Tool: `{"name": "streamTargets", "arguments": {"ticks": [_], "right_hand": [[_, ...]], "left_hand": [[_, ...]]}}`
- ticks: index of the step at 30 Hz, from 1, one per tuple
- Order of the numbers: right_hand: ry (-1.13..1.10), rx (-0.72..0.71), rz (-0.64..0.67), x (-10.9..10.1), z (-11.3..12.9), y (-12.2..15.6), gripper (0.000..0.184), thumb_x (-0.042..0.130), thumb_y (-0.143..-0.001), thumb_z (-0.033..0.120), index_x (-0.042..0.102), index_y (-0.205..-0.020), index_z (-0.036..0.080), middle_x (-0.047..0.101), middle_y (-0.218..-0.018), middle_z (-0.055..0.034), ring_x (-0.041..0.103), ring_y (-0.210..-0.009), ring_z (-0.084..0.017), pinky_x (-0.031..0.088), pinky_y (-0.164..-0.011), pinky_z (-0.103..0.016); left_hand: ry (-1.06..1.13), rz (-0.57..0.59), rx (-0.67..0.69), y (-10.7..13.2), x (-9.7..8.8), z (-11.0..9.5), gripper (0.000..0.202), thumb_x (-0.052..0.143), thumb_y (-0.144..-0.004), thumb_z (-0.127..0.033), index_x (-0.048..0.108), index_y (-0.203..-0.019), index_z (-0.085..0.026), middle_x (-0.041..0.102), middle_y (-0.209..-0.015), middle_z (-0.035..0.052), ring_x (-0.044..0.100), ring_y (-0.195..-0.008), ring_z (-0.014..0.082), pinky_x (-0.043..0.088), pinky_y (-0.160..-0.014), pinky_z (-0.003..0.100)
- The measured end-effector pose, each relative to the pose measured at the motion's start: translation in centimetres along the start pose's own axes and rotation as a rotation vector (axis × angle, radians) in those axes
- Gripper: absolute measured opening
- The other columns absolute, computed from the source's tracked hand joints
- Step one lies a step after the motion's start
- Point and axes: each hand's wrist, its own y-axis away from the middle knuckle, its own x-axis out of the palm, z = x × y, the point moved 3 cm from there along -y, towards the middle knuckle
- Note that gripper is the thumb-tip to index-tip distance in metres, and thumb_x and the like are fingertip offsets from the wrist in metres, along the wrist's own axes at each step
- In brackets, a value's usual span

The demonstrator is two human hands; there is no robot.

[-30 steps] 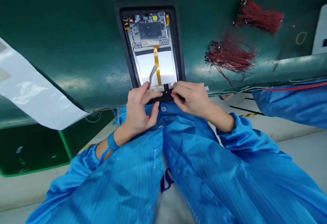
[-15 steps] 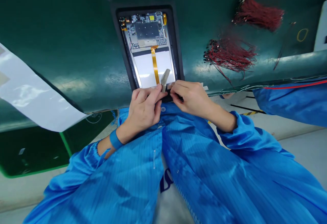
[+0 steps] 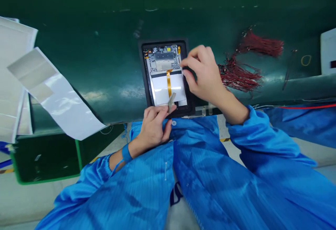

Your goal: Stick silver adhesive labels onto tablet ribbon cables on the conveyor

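Open tablet (image 3: pixel 160 88) by the counter's (image 3: pixel 110 69) near edge, long axis running away from it
Right hand (image 3: pixel 206 74) is nearer the board (image 3: pixel 164 60), just left of its slightly parted fingers (image 3: pixel 187 61); left hand (image 3: pixel 153 126) has a grey strip (image 3: pixel 171 100) clamped.

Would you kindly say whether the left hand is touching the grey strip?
Touching: the head view shows the left hand with the grey strip against its fingers.

Head-worn view (facing forward, down).
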Motion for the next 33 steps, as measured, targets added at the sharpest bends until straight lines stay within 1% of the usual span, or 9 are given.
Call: {"name": "streamTargets", "arguments": {"ticks": [4, 6, 11, 15, 19, 22, 24, 29, 33], "right_hand": [[0.033, -0.038, 0.056, 1.8, 1.2, -5.4, 0.021, 0.048, -0.104, 0.026, 0.069, -0.108, 0.029, 0.060, -0.129, -0.0124, 0.052, -0.123, -0.035, 0.047, -0.098, -0.055], [0.030, -0.024, 0.065, 2.9, 1.7, -7.6, 0.019, 0.049, -0.104, 0.024, 0.068, -0.104, 0.028, 0.061, -0.127, -0.0117, 0.052, -0.123, -0.033, 0.048, -0.097, -0.053], [0.045, -0.022, 0.142, 5.1, 2.1, -11.5, 0.015, 0.053, -0.101, 0.022, 0.063, -0.092, 0.028, 0.063, -0.126, -0.0113, 0.052, -0.122, -0.032, 0.048, -0.097, -0.053], [0.069, -0.075, 0.168, 5.5, 2.4, -12.5, 0.020, 0.053, -0.098, 0.023, 0.054, -0.079, 0.030, 0.065, -0.122, -0.0108, 0.051, -0.123, -0.035, 0.046, -0.099, -0.056], [0.038, -0.105, 0.204, 5.5, 3.0, -12.5, 0.031, 0.046, -0.098, 0.025, 0.036, -0.069, 0.032, 0.064, -0.123, -0.0126, 0.044, -0.123, -0.037, 0.038, -0.101, -0.058], [-0.041, -0.085, 0.229, 5.5, 3.5, -12.7, 0.037, 0.042, -0.095, 0.023, 0.017, -0.070, 0.034, 0.062, -0.128, -0.0151, 0.037, -0.120, -0.036, 0.030, -0.101, -0.060], [-0.043, -0.081, 0.243, 5.7, 3.6, -12.8, 0.039, 0.043, -0.093, 0.023, 0.012, -0.073, 0.035, 0.061, -0.130, -0.0162, 0.035, -0.119, -0.037, 0.029, -0.099, -0.059], [0.119, -0.101, 0.271, 6.0, 3.3, -12.9, 0.022, 0.044, -0.093, 0.018, 0.039, -0.079, 0.034, 0.058, -0.134, -0.0150, 0.042, -0.124, -0.038, 0.037, -0.096, -0.057], [0.150, -0.082, 0.273, 5.8, 3.0, -12.6, 0.023, 0.039, -0.098, 0.020, 0.054, -0.092, 0.036, 0.060, -0.132, -0.0126, 0.049, -0.125, -0.037, 0.043, -0.097, -0.058]], "left_hand": [[0.065, -0.180, -0.166, -1.4, -2.0, 3.0, 0.086, 0.062, -0.098, -0.027, 0.016, -0.170, -0.020, 0.071, -0.134, 0.0147, 0.064, -0.123, 0.0313, 0.044, -0.113, 0.055], [0.089, -0.242, -0.206, -2.6, -2.8, 4.6, 0.081, 0.060, -0.101, -0.032, 0.016, -0.168, -0.019, 0.068, -0.137, 0.0163, 0.062, -0.128, 0.0303, 0.047, -0.114, 0.054], [0.068, -0.246, -0.226, -4.4, -2.3, 6.8, 0.089, 0.061, -0.103, -0.051, 0.009, -0.168, -0.017, 0.056, -0.149, 0.0230, 0.058, -0.136, 0.0330, 0.052, -0.110, 0.052], [0.052, -0.220, -0.284, -3.9, -0.6, 7.4, 0.096, 0.058, -0.101, -0.059, 0.004, -0.168, -0.015, 0.052, -0.152, 0.0257, 0.062, -0.125, 0.0339, 0.051, -0.109, 0.055], [0.046, -0.249, -0.275, -3.3, 0.1, 7.5, 0.093, 0.057, -0.101, -0.049, 0.004, -0.169, -0.014, 0.054, -0.150, 0.0245, 0.063, -0.113, 0.0307, 0.051, -0.106, 0.053], [0.057, -0.289, -0.231, -3.2, 0.1, 7.5, 0.090, 0.056, -0.101, -0.041, 0.004, -0.169, -0.015, 0.053, -0.149, 0.0245, 0.061, -0.120, 0.0314, 0.053, -0.102, 0.050], [0.062, -0.301, -0.208, -3.3, 0.1, 7.5, 0.089, 0.055, -0.101, -0.040, 0.003, -0.169, -0.015, 0.052, -0.149, 0.0243, 0.058, -0.127, 0.0325, 0.054, -0.100, 0.049], [0.082, -0.315, -0.234, -3.2, 0.3, 7.3, 0.087, 0.053, -0.102, -0.042, 0.003, -0.168, -0.017, 0.052, -0.150, 0.0223, 0.056, -0.130, 0.0324, 0.052, -0.103, 0.050], [0.091, -0.312, -0.272, -3.2, 0.2, 7.0, 0.085, 0.052, -0.103, -0.043, 0.003, -0.168, -0.018, 0.052, -0.149, 0.0218, 0.058, -0.127, 0.0317, 0.051, -0.105, 0.051]]}}
